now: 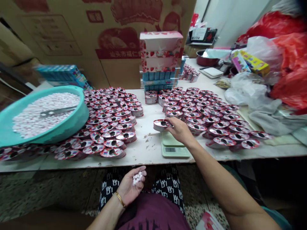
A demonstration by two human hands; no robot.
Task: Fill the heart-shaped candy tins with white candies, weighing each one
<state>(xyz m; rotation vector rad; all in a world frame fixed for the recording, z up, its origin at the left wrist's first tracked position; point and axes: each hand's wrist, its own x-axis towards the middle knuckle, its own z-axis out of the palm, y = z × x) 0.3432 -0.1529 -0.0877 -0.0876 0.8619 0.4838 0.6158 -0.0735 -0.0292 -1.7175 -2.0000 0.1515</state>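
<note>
Low over my lap, my left hand (130, 188) is cupped palm up, its fingers curled around several small white candies (137, 179). My right hand (179, 128) pinches the right end of an oval container (160, 125), which has a red-and-white top with a dark round hole. That container is held level just above a pale green digital scale (174, 151). Part of the scale's plate is hidden under my right hand and wrist. To the left, a turquoise basin (82, 111) holds a heap of similar white candies (51, 110), with a flat metal tool (57, 111) lying on them.
Matching oval containers (112, 127) stand packed on the left of the white table (146, 150), and more containers (216, 124) crowd the right. Stacked display boxes (160, 60) rise at the back before a big cardboard box (72, 38). Plastic bags (251, 91) lie at the far right.
</note>
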